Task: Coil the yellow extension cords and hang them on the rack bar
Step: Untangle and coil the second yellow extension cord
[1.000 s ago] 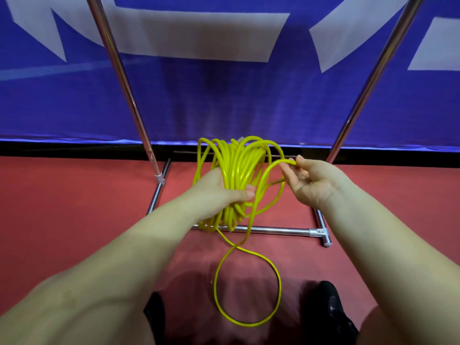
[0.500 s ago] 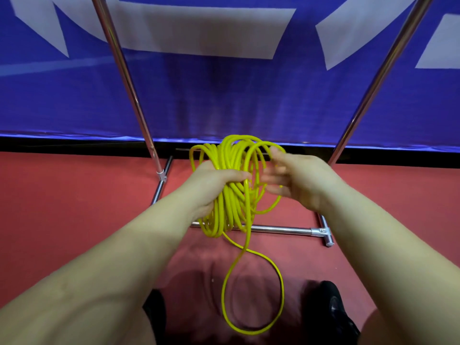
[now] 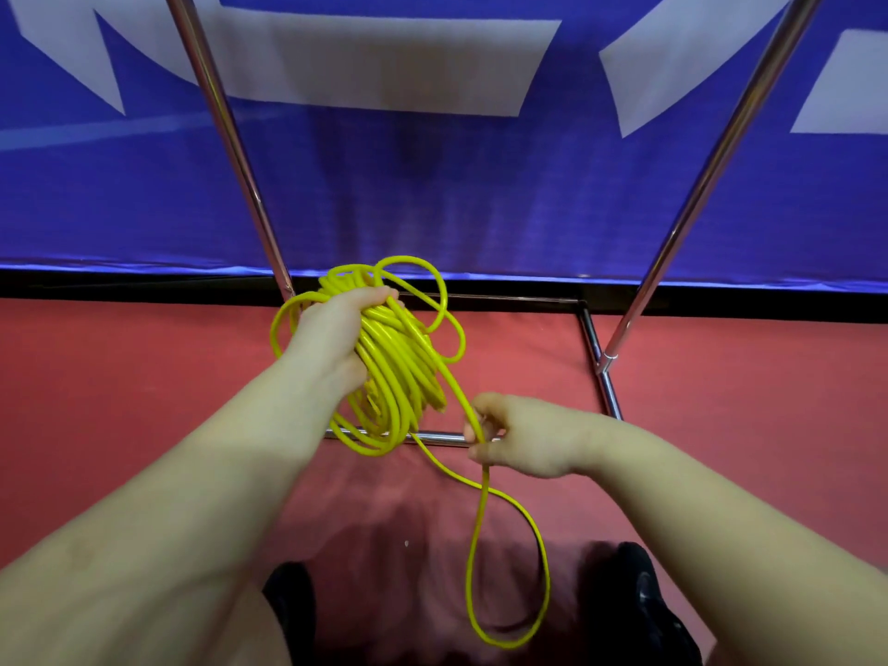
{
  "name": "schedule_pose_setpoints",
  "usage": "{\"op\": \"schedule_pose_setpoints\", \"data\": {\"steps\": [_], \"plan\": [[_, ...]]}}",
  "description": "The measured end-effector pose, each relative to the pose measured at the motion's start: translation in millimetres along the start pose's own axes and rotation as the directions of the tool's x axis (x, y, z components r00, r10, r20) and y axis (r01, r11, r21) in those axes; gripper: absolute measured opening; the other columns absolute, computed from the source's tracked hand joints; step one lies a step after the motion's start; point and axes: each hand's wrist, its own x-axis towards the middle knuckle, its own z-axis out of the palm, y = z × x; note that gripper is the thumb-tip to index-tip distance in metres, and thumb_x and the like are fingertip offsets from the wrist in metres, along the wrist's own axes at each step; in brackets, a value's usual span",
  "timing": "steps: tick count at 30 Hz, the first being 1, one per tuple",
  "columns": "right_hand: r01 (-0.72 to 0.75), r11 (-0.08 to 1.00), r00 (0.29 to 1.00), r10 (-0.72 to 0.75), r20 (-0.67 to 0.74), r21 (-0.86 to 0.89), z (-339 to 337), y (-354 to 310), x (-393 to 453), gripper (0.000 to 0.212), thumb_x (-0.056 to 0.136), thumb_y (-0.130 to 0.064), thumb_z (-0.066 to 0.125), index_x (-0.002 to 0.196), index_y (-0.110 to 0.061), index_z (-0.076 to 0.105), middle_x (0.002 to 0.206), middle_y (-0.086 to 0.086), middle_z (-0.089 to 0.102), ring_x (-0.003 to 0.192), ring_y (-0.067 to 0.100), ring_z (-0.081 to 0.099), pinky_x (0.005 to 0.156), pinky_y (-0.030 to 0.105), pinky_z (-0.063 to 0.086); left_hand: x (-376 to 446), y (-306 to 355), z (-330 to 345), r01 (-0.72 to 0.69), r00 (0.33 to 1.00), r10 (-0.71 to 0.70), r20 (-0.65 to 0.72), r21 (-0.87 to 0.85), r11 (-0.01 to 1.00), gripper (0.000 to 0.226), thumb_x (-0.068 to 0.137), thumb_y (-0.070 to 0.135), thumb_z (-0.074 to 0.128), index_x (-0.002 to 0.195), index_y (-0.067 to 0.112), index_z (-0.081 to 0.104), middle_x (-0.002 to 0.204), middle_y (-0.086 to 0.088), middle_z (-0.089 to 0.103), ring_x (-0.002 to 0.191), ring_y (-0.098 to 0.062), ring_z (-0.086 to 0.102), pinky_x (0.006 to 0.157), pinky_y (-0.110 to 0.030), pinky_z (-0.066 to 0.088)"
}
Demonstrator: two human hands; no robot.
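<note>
Yellow extension cord (image 3: 399, 362): thin, glossy, bright yellow, bundled into a multi-turn coil, turns lying roughly parallel, a few loose loops splaying out at the top and right. Coil is hanging in the air above the red floor (image 3: 120, 401), in front of the rack's lower crossbar (image 3: 447, 437), between its 2 chrome uprights (image 3: 230, 137).

Left hand (image 3: 331, 338) is gripping the coil from its left side, fingers (image 3: 379, 294) curling over the top of the bundle and pressed together; thumb side is hidden behind the cord.

1 strand is running down from the coil's right side into the right hand (image 3: 519, 437), sitting lower and to the right of the coil, apart from it. Right fingers (image 3: 475, 432) are curling around that strand, pinching it. Below the hand the strand is dropping into 1 big slack loop (image 3: 543, 569) reaching the floor between 2 black shoes (image 3: 644, 612).

Behind the rack: blue banner (image 3: 432, 194) with white shapes, black strip at its base.
</note>
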Motion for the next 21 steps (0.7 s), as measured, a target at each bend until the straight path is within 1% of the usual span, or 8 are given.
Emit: {"op": "schedule_pose_setpoints", "data": {"steps": [2, 3, 5, 7, 10, 13, 16, 21], "plan": [[-0.018, 0.999, 0.999, 0.019, 0.026, -0.037, -0.4, 5.3, -2.3, 0.016, 0.090, -0.013, 0.056, 0.097, -0.024, 0.046, 0.095, 0.005, 0.061, 0.091, 0.024, 0.059, 0.082, 0.028, 0.043, 3.3, 3.4, -4.5, -0.019, 1.000, 0.019, -0.018, 0.008, 1.000, 0.012, 0.088, 0.005, 0.056, 0.079, 0.002, 0.062, 0.057, -0.006, 0.064, 0.048, -0.017, 0.063, 0.049, -0.029, 0.055], [-0.017, 0.999, 1.000, 0.016, -0.017, -0.027, -2.9, 7.3, -2.4, 0.015, 0.091, -0.013, 0.055, 0.098, -0.023, 0.046, 0.097, 0.009, 0.065, 0.093, 0.026, 0.061, 0.081, 0.030, 0.044, 4.6, 3.7, -5.5, -0.026, 0.999, 0.026, -0.023, 0.013, 1.000, 0.011, 0.088, 0.007, 0.056, 0.080, 0.003, 0.063, 0.060, -0.006, 0.064, 0.049, -0.016, 0.063, 0.049, -0.029, 0.055], [0.004, 1.000, 0.980, -0.002, -0.197, 0.014, -11.4, 11.5, -2.2, 0.014, 0.092, -0.012, 0.053, 0.100, -0.020, 0.045, 0.089, 0.011, 0.069, 0.085, 0.027, 0.065, 0.073, 0.030, 0.046, 6.2, 3.5, -5.6, -0.033, 0.999, 0.033, -0.026, 0.016, 0.999, 0.011, 0.091, 0.013, 0.057, 0.083, 0.007, 0.062, 0.070, -0.005, 0.066, 0.059, -0.014, 0.065, 0.055, -0.030, 0.056], [0.061, 0.989, 0.909, 0.002, -0.417, 0.138, -21.8, 15.7, -3.7, 0.018, 0.092, -0.010, 0.053, 0.100, -0.020, 0.040, 0.075, 0.005, 0.068, 0.071, 0.026, 0.067, 0.070, 0.030, 0.050, 6.2, 2.9, -4.9, -0.037, 0.999, 0.039, -0.035, 0.044, 0.998, 0.011, 0.092, 0.018, 0.056, 0.084, 0.011, 0.060, 0.073, -0.002, 0.069, 0.068, -0.011, 0.065, 0.060, -0.031, 0.055], [0.115, 0.944, 0.787, 0.103, -0.609, 0.308, -37.6, 20.6, -9.2, 0.015, 0.092, -0.010, 0.054, 0.100, -0.021, 0.048, 0.070, 0.002, 0.064, 0.061, 0.023, 0.067, 0.069, 0.037, 0.056, 4.4, 0.6, -5.6, -0.034, 0.999, 0.035, -0.011, 0.094, 0.995, 0.012, 0.092, 0.021, 0.058, 0.085, 0.011, 0.059, 0.061, 0.001, 0.070, 0.053, -0.009, 0.065, 0.050, -0.025, 0.055], [0.083, 0.943, 0.760, 0.148, -0.633, 0.321, -45.0, 20.9, -13.4, 0.012, 0.090, -0.014, 0.056, 0.098, -0.022, 0.056, 0.074, 0.007, 0.059, 0.059, 0.022, 0.068, 0.067, 0.039, 0.058, 2.3, -1.8, -6.2, -0.031, 0.999, 0.027, 0.030, 0.160, 0.987, 0.013, 0.089, 0.023, 0.061, 0.083, 0.011, 0.061, 0.057, 0.001, 0.066, 0.047, -0.010, 0.062, 0.047, -0.025, 0.054], [0.078, 0.951, 0.776, 0.131, -0.617, 0.300, -45.2, 18.9, -14.4, 0.013, 0.090, -0.015, 0.058, 0.100, -0.023, 0.061, 0.076, 0.011, 0.059, 0.056, 0.019, 0.066, 0.062, 0.033, 0.057, -1.6, -4.6, -2.4, -0.023, 0.995, 0.002, 0.102, 0.206, 0.978, 0.017, 0.088, 0.023, 0.061, 0.077, 0.010, 0.061, 0.054, 0.001, 0.062, 0.045, -0.010, 0.059, 0.045, -0.022, 0.050], [0.121, 0.965, 0.831, 0.029, -0.555, 0.232, -37.7, 10.4, -7.8, 0.015, 0.091, -0.017, 0.058, 0.100, -0.026, 0.066, 0.069, -0.003, 0.057, 0.046, 0.003, 0.056, 0.053, 0.017, 0.048, -12.4, -18.3, 9.7, 0.012, 0.983, -0.057, 0.176, 0.243, 0.970, 0.014, 0.086, 0.020, 0.063, 0.076, 0.010, 0.061, 0.052, 0.000, 0.059, 0.042, -0.011, 0.056, 0.044, -0.021, 0.049]]}}
